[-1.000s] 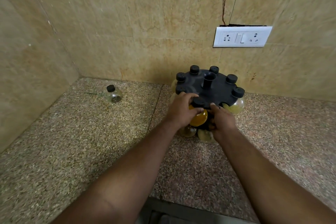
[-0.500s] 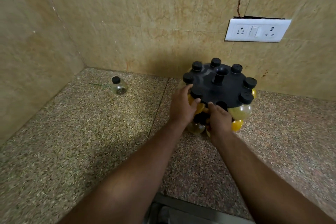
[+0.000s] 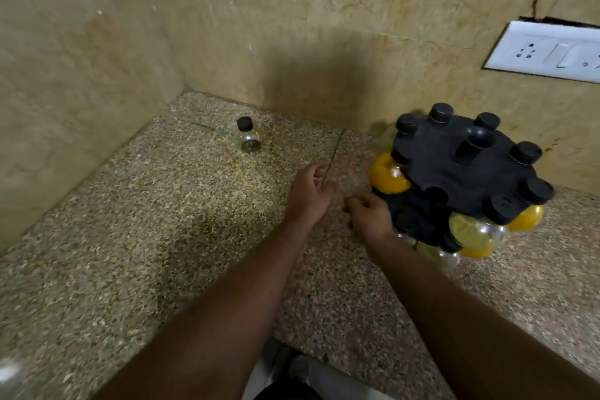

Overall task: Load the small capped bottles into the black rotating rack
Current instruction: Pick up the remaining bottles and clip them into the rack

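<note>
Head view is showing both hands, left [image 3: 308,196] and right [image 3: 370,214], hovering half-open and empty beside the rack [image 3: 461,169], probably reaching next for the lone bottle [image 3: 247,139].

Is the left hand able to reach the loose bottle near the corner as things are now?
Probably yes. The left hand is empty and open, and only bare counter lies between it and the loose bottle. The rack stands off to the other side.
</note>
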A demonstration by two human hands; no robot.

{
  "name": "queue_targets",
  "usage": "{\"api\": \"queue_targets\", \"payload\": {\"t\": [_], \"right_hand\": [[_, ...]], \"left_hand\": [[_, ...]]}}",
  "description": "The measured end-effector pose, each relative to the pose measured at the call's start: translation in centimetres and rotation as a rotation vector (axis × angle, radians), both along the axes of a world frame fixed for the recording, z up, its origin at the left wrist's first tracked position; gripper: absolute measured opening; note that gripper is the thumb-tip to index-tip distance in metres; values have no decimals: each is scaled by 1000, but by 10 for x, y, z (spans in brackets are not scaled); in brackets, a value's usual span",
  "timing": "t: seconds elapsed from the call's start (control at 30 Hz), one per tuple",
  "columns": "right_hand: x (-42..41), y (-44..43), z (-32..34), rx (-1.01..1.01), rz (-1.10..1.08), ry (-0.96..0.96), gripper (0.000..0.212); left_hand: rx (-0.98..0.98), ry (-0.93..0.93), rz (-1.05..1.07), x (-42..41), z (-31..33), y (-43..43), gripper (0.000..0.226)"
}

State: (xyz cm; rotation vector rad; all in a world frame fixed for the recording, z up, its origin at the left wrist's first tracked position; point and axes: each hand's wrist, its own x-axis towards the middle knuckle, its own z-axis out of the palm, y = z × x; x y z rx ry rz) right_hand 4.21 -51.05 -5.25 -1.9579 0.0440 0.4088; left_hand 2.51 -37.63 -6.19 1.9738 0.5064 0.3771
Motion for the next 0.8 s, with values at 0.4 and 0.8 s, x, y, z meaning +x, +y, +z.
{"api": "queue_targets", "payload": {"t": [0.4,0.8], "right_hand": [[58,132,-40,-324,299,-100,38],[107,228,-78,-798,669,-244,80]], "left_hand": [[-55,133,246,25,-46,134,52],[40,81,389,78,-74,230,77]]}}
